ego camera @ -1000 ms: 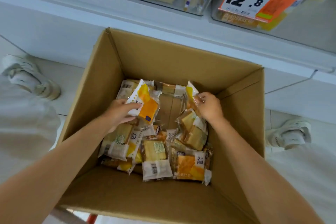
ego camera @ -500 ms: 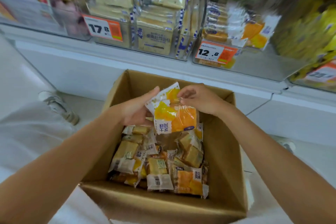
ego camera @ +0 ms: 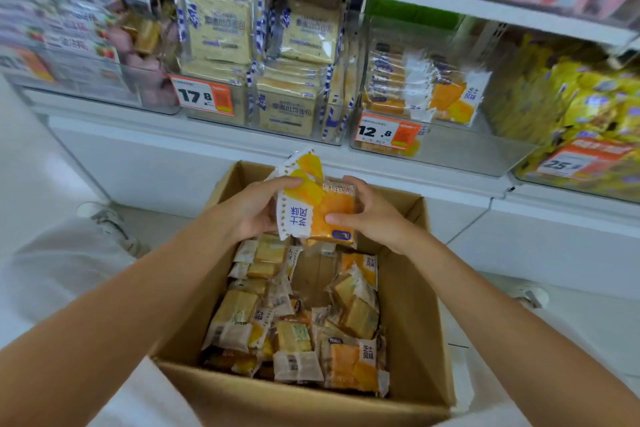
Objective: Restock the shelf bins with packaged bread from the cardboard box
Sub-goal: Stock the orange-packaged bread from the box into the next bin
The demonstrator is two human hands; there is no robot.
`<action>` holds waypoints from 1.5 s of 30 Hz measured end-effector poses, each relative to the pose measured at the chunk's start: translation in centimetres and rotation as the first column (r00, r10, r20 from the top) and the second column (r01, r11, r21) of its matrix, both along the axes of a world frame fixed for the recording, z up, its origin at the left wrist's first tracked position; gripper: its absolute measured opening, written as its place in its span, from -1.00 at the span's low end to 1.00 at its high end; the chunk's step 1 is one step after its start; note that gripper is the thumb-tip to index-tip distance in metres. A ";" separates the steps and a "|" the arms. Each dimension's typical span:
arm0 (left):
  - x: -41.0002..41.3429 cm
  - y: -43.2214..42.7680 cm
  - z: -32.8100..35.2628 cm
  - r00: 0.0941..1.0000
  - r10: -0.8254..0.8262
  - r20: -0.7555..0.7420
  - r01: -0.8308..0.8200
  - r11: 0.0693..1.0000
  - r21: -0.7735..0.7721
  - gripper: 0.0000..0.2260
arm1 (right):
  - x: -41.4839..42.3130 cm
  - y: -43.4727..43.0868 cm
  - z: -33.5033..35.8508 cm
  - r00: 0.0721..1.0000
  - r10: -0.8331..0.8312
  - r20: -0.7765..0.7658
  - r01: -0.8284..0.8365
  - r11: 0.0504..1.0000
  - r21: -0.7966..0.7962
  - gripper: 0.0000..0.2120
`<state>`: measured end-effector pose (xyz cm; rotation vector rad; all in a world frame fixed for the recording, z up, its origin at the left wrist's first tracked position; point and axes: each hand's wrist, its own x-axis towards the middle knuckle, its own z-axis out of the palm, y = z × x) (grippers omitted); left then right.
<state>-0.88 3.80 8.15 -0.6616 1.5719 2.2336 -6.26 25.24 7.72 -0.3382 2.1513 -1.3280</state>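
An open cardboard box (ego camera: 417,333) stands on the floor below me, with several packaged breads (ego camera: 298,336) lying in it. Above its far end I hold a small stack of orange-and-white bread packets (ego camera: 317,204) between both hands. My left hand (ego camera: 254,208) grips the stack's left side. My right hand (ego camera: 370,215) grips its right side, thumb across the front. Straight ahead, a clear shelf bin (ego camera: 446,149) with a 12.8 price tag (ego camera: 375,132) holds matching orange packets (ego camera: 446,97).
Left of that bin stand bins of sliced toast packs (ego camera: 256,55) with a 17.8 tag (ego camera: 202,97). Yellow packets (ego camera: 568,104) fill the bin at right. A white shelf base (ego camera: 194,149) runs behind the box. My shoes (ego camera: 104,215) flank it.
Both hands rose out of the box with bread packets and brought them together into one stack above its far end. My view tilted up toward the shelf bins.
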 end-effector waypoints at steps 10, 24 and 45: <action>1.8 3.2 0.6 0.970 -0.154 -0.187 0.146 0.988 -0.053 -0.52 | 3.2 -2.3 -0.5 0.954 -0.264 0.144 0.272 0.962 -0.039 -0.51; -0.9 3.0 4.8 0.955 -0.178 -0.239 0.053 0.892 -0.450 -0.43 | -0.5 -0.7 3.4 0.774 -0.424 0.470 0.623 0.641 -0.449 -0.54; -24.1 13.0 8.4 0.658 -0.753 0.025 0.015 -0.019 -1.000 -0.35 | -20.8 16.8 13.9 0.465 0.343 -0.816 0.553 0.608 0.570 -0.49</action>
